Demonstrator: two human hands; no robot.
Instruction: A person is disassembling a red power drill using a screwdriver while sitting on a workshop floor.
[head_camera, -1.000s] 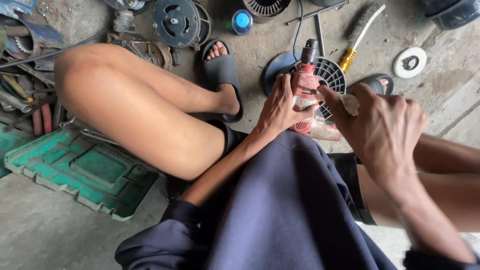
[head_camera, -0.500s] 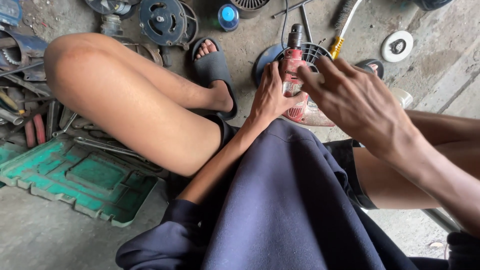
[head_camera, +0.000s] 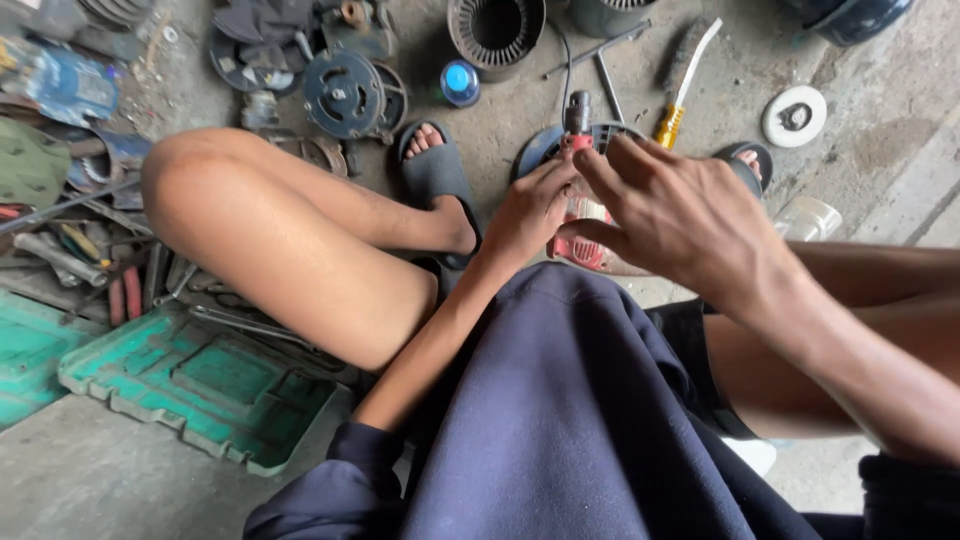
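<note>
The left hand (head_camera: 530, 215) is wrapped around the red power tool (head_camera: 580, 215), which stands between the feet, and the right hand (head_camera: 680, 215) rests open-fingered on it, so it might tip onto the black fan guard (head_camera: 545, 150) underneath if the hold slips.

A white label with red print is showing on the red tool (head_camera: 580, 225), just between the left hand (head_camera: 530, 212) and right hand (head_camera: 680, 215).
</note>
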